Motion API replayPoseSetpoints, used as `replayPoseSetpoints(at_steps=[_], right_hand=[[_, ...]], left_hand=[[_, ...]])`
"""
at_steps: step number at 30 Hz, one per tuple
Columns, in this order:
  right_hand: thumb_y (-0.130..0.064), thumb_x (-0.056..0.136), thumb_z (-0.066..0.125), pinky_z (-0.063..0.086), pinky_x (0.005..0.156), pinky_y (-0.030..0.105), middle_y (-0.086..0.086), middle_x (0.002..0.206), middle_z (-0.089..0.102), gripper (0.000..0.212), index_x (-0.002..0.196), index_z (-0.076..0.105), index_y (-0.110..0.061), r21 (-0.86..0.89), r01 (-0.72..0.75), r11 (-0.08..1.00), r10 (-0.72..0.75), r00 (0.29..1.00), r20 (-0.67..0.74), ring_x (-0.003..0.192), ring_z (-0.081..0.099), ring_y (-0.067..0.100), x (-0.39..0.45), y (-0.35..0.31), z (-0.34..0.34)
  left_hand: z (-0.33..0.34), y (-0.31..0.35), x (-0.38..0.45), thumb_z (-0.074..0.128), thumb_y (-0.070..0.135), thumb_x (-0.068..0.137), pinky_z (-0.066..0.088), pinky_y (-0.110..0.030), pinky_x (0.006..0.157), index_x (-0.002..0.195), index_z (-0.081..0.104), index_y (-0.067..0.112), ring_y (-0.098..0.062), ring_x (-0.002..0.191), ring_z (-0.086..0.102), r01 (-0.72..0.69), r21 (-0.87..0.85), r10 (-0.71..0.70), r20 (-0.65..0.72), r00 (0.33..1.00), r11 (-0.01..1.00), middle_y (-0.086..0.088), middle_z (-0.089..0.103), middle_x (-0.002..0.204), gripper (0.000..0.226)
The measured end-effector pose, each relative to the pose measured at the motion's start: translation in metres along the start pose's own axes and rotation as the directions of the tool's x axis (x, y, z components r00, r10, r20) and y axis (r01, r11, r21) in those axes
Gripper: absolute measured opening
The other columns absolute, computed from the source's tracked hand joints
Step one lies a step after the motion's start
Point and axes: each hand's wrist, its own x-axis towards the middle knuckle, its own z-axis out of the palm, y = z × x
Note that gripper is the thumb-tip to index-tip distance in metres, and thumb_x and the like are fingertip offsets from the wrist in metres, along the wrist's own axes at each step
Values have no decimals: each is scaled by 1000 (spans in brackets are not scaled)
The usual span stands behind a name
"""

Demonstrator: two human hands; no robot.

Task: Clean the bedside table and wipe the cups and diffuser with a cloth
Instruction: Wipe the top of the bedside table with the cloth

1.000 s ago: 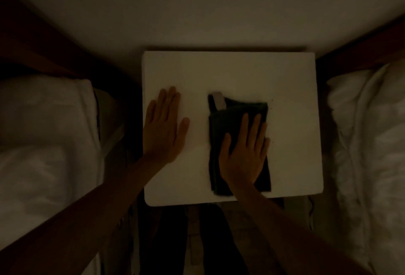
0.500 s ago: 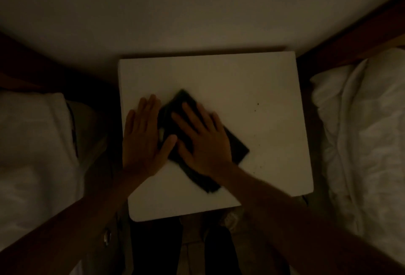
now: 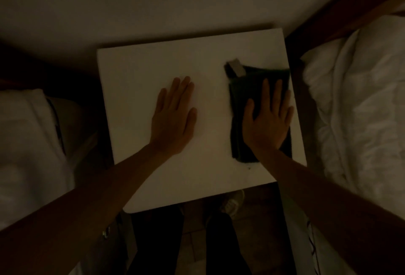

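The white bedside table (image 3: 135, 90) fills the middle of the dim head view, and I see no cups or diffuser on it. A dark folded cloth (image 3: 241, 90) with a pale label (image 3: 236, 70) at its far corner lies along the table's right edge. My right hand (image 3: 267, 119) presses flat on the cloth with fingers spread, holding it down against the top. My left hand (image 3: 173, 119) rests flat on the bare tabletop near the centre, fingers together, holding nothing. A small dark speck (image 3: 249, 168) sits just below the cloth.
A bed with white bedding (image 3: 361, 110) stands close on the right, and another white bed (image 3: 26, 143) on the left. The wall (image 3: 197, 1) runs behind the table. My legs and a shoe (image 3: 232, 204) show below the front edge.
My right hand has slid the cloth from the table's left-centre to its right edge, and the cloth has turned straight. My left hand has moved toward the centre.
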Motion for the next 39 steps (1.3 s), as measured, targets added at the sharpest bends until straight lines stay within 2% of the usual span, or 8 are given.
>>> replayPoseSetpoints(at_steps=[4, 9, 14, 19, 23, 27, 33, 39], right_hand=[[-54, 102, 19, 13, 123, 53, -2, 168, 1, 63, 159, 4, -35, 14, -92, 996, 92, 996, 22, 155, -2, 23, -91, 35, 1], [-51, 102, 20, 15, 122, 52, 1, 168, 3, 61, 159, 13, -31, -28, 144, 989, -139, 981, 133, 155, 3, 28, -162, 12, 16], [-44, 102, 35, 15, 122, 50, -1, 166, 17, 56, 156, 28, -31, 80, 439, 895, -444, 894, 66, 154, 9, 26, -96, -38, 19], [-49, 103, 27, 10, 123, 51, -2, 167, 16, 56, 157, 25, -33, 39, 529, 848, -530, 846, 58, 154, 6, 26, 25, -71, 13], [-71, 96, 22, 9, 122, 50, -4, 167, 14, 70, 157, 21, -37, -20, 502, 865, -500, 864, 51, 154, 8, 26, 97, -38, -7], [-82, 90, 21, 9, 123, 49, -6, 168, 11, 78, 157, 16, -41, -51, 425, 904, -423, 905, 49, 154, 7, 26, 113, 6, -20], [-77, 93, 29, 22, 112, 38, -8, 167, 7, 74, 157, 11, -42, 229, 234, 945, -259, 962, 84, 152, 16, 22, 73, 63, -27], [-62, 100, 31, 16, 114, 35, 0, 165, 22, 68, 158, 12, -32, 190, 116, 975, -126, 991, 41, 147, 27, 23, -16, 103, -35]], left_hand=[[6, 2, -6, 24, 38, 104, 7, -47, 125, 157, 17, 9, -23, 155, 6, 5, 103, -8, 29, 1000, 995, -7, 13, 167, 61], [6, 2, -5, 16, 51, 102, 5, -45, 125, 159, 12, 12, -19, 155, 4, 28, 135, -32, 29, 999, 990, -4, 10, 167, 68], [3, -1, -1, 16, 57, 99, 11, -46, 125, 159, 8, 12, -18, 155, 6, 25, 51, -25, -3, 1000, 998, -4, 12, 167, 75], [7, -2, 4, 21, 63, 97, 13, -47, 124, 159, 8, 16, -19, 154, 8, 10, 97, -10, -6, 1000, 995, -2, 9, 168, 79], [8, -3, 6, 22, 64, 97, 12, -53, 122, 158, 15, 34, -27, 155, 4, -96, 281, 86, 49, 995, 955, 4, 8, 168, 69], [10, -5, 6, 23, 65, 96, 11, -53, 122, 156, 14, 42, -28, 154, 3, -95, 338, 85, 43, 995, 936, 7, 8, 168, 65], [15, -7, 3, 24, 61, 98, 10, -52, 122, 156, 15, 42, -27, 154, 5, -81, 336, 88, -6, 996, 938, 7, 10, 167, 62], [19, -4, 4, 25, 60, 99, 11, -51, 122, 155, 17, 44, -26, 154, 6, -73, 331, 80, -8, 997, 941, 8, 11, 167, 59]])
